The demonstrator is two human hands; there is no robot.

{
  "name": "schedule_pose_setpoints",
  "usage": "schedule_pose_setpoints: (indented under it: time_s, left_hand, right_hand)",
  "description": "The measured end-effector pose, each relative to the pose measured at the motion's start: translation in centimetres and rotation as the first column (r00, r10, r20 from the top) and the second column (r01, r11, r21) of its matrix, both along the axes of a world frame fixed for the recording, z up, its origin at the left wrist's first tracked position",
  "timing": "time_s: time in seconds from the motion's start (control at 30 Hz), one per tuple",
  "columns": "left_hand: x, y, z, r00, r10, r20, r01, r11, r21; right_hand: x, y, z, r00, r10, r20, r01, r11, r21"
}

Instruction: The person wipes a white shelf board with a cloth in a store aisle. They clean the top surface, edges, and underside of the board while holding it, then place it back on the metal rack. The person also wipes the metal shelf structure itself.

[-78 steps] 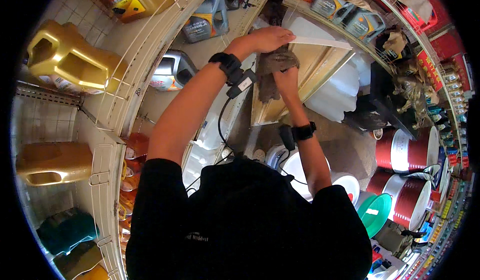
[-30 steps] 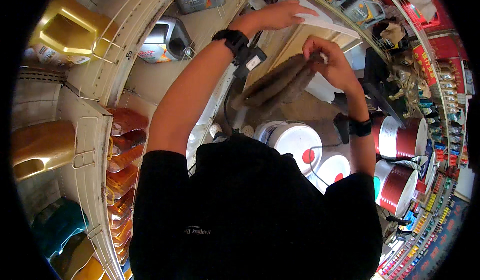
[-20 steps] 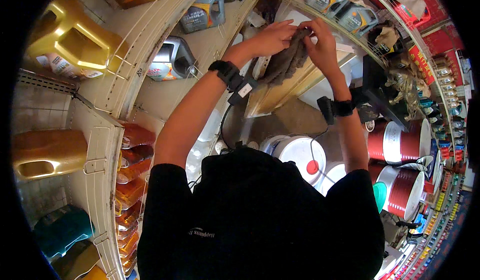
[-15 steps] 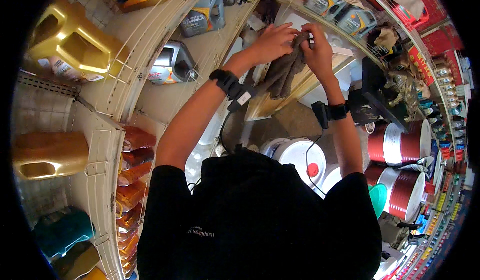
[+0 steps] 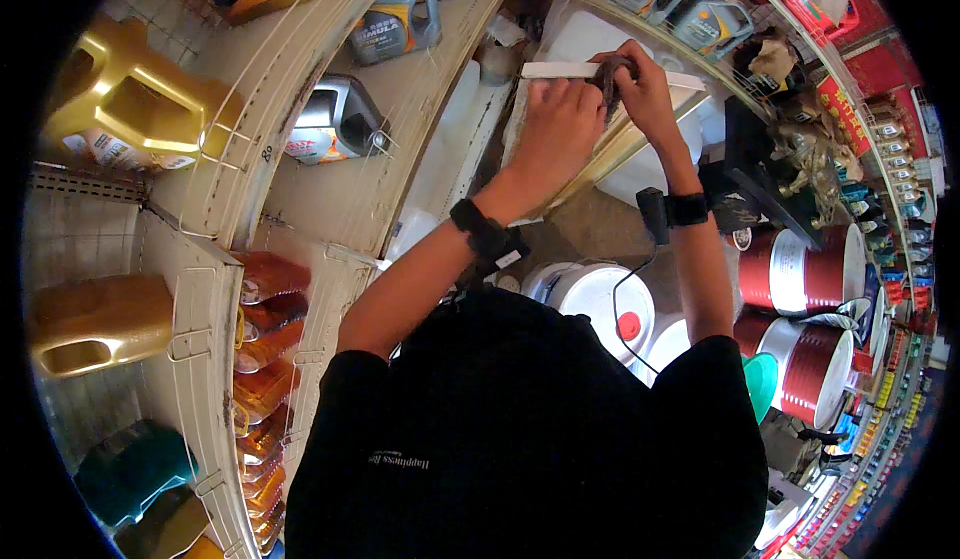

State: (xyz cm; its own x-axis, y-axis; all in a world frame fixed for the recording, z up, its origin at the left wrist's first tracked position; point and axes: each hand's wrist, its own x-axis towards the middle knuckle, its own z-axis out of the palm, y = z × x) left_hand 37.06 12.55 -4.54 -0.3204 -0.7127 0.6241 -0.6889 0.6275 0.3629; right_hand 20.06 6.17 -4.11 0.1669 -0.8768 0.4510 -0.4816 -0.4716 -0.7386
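Note:
A dark grey-brown cloth (image 5: pixel 612 77) shows as a small crumpled piece between my two hands, most of it hidden. My right hand (image 5: pixel 645 97) pinches it from the right, with thumb and fingers closed around its upper part. On the left, my left hand (image 5: pixel 558 131) has its back toward the view and its fingers bent in against the cloth. Both hands are over a pale panel with a white top edge (image 5: pixel 556 70) and a wooden side. Black straps with small devices circle both wrists.
Shelves on the left carry gold jugs (image 5: pixel 140 99), grey jugs (image 5: pixel 335 121) and amber bottles (image 5: pixel 270 319). White buckets (image 5: pixel 600 304) stand below me. Red-and-white drums (image 5: pixel 800 271) and a black panel (image 5: pixel 765 174) are at the right. More grey jugs (image 5: pixel 705 27) line the far shelf.
The cloth hung down long from both hands; now it is bunched up and mostly hidden. My left hand has moved down and right, its fingers bending in. My right hand has shifted slightly.

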Motion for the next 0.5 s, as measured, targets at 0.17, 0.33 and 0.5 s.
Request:
schedule_pose_setpoints:
  time_s: [0.17,0.33,0.5]
  left_hand:
    - [-1.5,1.4,-3.1,0.953,-0.080,-0.291,0.155,0.957,0.246]
    - [-0.3,1.5,-9.7,0.930,-0.123,-0.346,0.314,0.754,0.576]
    - [3.0,1.9,-6.9,0.887,-0.047,-0.459,0.400,0.574,0.714]
  right_hand:
    - [-0.5,0.6,0.7,0.997,0.065,0.052,-0.068,0.996,0.052]
    - [0.7,-0.2,0.7,0.992,0.104,0.068,-0.109,0.992,0.065]
    - [0.0,-0.2,0.5,0.993,0.093,0.067,-0.098,0.992,0.074]
